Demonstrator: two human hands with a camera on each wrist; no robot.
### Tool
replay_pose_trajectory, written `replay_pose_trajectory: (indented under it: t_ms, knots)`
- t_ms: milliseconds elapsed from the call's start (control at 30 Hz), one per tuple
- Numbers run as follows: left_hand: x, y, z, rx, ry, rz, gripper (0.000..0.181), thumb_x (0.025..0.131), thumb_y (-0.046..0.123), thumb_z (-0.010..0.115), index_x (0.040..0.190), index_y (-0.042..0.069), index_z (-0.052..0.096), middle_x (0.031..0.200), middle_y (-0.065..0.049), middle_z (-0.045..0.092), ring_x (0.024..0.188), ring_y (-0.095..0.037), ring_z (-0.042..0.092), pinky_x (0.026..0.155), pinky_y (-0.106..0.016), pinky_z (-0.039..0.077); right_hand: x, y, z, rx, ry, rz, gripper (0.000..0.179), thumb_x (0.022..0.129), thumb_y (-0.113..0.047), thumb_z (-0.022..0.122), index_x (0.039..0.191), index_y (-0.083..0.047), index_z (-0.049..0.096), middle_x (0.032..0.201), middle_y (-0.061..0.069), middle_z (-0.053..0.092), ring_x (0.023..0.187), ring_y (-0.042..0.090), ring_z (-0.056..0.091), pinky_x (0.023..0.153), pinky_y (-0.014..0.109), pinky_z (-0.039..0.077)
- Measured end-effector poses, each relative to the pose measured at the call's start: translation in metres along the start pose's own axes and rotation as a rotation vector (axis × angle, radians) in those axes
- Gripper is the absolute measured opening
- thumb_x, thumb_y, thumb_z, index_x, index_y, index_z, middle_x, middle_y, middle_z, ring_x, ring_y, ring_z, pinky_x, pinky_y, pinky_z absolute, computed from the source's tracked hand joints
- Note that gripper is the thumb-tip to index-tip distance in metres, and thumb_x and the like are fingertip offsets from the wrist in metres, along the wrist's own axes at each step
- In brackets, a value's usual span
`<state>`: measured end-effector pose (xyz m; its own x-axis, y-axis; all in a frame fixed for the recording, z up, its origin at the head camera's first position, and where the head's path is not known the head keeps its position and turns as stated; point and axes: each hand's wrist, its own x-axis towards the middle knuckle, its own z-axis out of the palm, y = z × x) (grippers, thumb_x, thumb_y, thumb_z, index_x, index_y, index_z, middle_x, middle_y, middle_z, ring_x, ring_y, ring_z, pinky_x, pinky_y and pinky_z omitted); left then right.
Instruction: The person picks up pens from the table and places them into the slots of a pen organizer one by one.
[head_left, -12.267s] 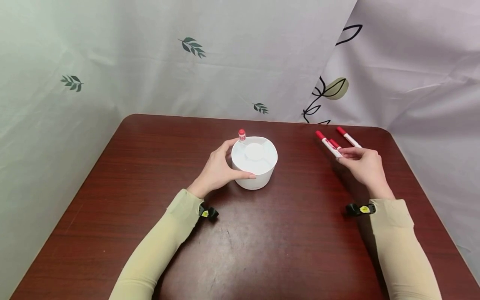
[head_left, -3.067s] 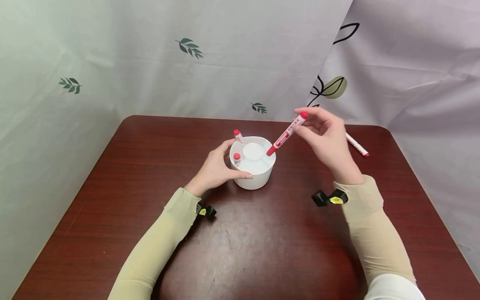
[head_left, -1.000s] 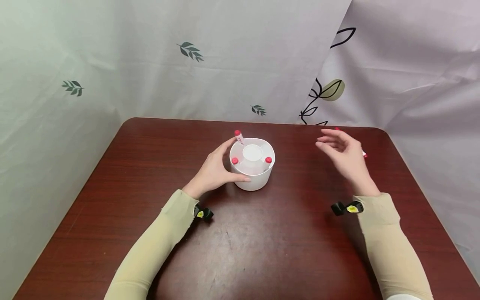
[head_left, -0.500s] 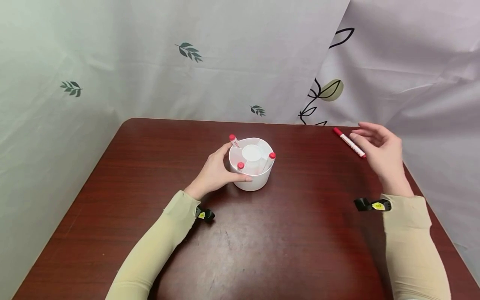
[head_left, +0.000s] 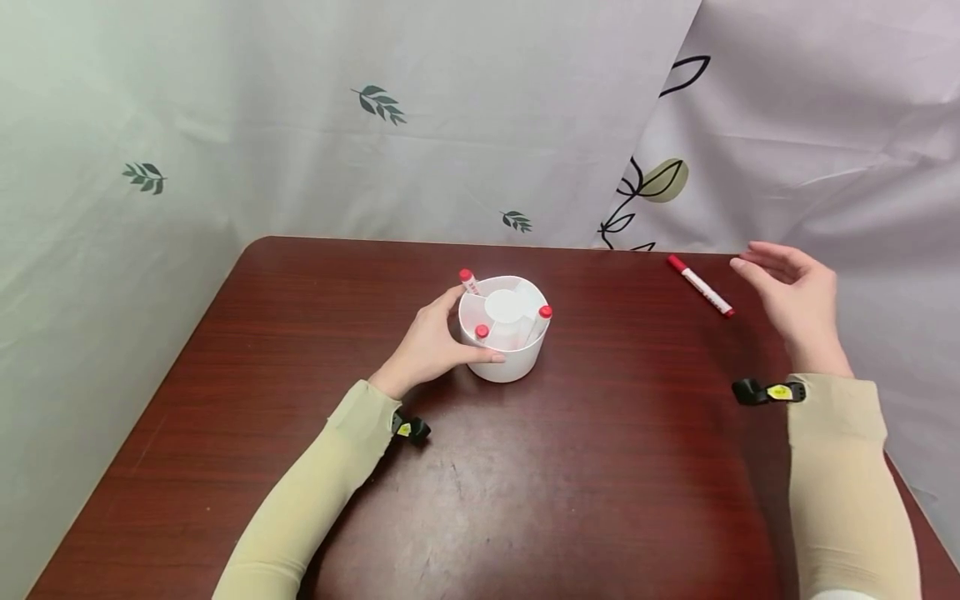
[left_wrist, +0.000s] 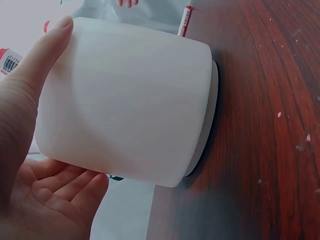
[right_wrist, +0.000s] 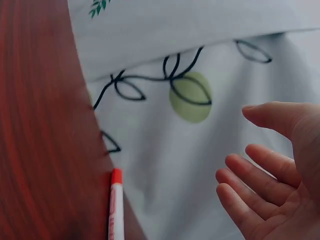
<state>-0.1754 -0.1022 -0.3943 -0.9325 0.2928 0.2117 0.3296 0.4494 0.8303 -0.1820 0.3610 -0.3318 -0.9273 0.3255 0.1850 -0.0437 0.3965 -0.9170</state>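
Note:
A white round pen holder (head_left: 510, 367) with dividers and a raised round centre stands on the table. My left hand (head_left: 426, 346) grips its left side, thumb across the front wall and fingers around the back. Three red-capped markers stand in it: one marker (head_left: 469, 282) leans at the back left, another marker (head_left: 482, 333) is at the front left, and a third marker (head_left: 542, 318) leans at the right. A red and white marker (head_left: 701, 286) lies near the table's back right. To its right, my right hand (head_left: 798, 304) hovers, fingers relaxed and holding nothing.
The dark red wooden table (head_left: 510, 500) ends at a pale curtain (head_left: 300, 133) with leaf prints along the back and sides. Each wrist wears a black strap with a small camera, as on the right wrist camera (head_left: 765, 392).
One marker stood in the holder at first; now three do, the third having come from my right hand. The holder has turned slightly under my left hand. My right hand has moved right, empty.

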Motion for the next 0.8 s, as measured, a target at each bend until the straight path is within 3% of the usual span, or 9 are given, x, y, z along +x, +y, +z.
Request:
replay_pose_trajectory:
  t_ms: [200, 333, 467, 600, 800]
  knots:
    - [-0.001, 0.0, 0.0, -0.018, -0.005, -0.003, 0.095, 0.06, 0.046, 0.099, 0.14, 0.024, 0.054, 0.123, 0.013, 0.063, 0.113, -0.005, 0.058, 0.098, -0.035, 0.047, 0.011, 0.022, -0.003, -0.107, -0.034, 0.067, 0.045, 0.089, -0.031, 0.081, 0.129, -0.018, 0.068, 0.094, -0.029, 0.067, 0.093, -0.005, 0.061, 0.075, 0.008, 0.043]
    - [-0.001, -0.001, -0.001, -0.047, -0.013, -0.003, 0.094, 0.06, 0.044, 0.099, 0.14, 0.025, 0.055, 0.122, 0.013, 0.064, 0.112, -0.005, 0.059, 0.098, -0.035, 0.047, 0.016, 0.038, -0.002, -0.241, -0.082, 0.086, 0.056, 0.088, -0.041, 0.081, 0.133, -0.014, 0.064, 0.093, -0.031, 0.063, 0.09, -0.007, 0.058, 0.073, 0.009, 0.042]
    - [0.0, -0.001, -0.001, -0.042, -0.01, -0.006, 0.094, 0.059, 0.045, 0.099, 0.14, 0.024, 0.055, 0.122, 0.012, 0.064, 0.111, -0.005, 0.059, 0.098, -0.036, 0.047, 0.022, 0.054, -0.001, -0.39, -0.145, 0.061, 0.066, 0.088, -0.043, 0.079, 0.137, -0.003, 0.061, 0.112, -0.007, 0.069, 0.09, -0.005, 0.054, 0.075, 0.013, 0.041]
    - [0.0, 0.0, -0.001, -0.04, -0.011, -0.01, 0.095, 0.059, 0.046, 0.099, 0.14, 0.024, 0.055, 0.122, 0.012, 0.064, 0.111, -0.006, 0.059, 0.098, -0.036, 0.047, 0.025, 0.066, 0.002, -0.473, -0.198, 0.062, 0.07, 0.089, -0.044, 0.078, 0.137, 0.003, 0.059, 0.129, 0.022, 0.063, 0.095, 0.005, 0.051, 0.08, 0.022, 0.04]
    - [0.001, 0.0, -0.002, -0.042, -0.016, -0.02, 0.095, 0.059, 0.045, 0.1, 0.14, 0.023, 0.054, 0.122, 0.011, 0.064, 0.111, -0.007, 0.059, 0.097, -0.035, 0.048, 0.028, 0.074, 0.008, -0.512, -0.199, 0.071, 0.066, 0.087, -0.042, 0.081, 0.133, 0.002, 0.064, 0.114, 0.023, 0.071, 0.092, 0.016, 0.056, 0.077, 0.032, 0.041]
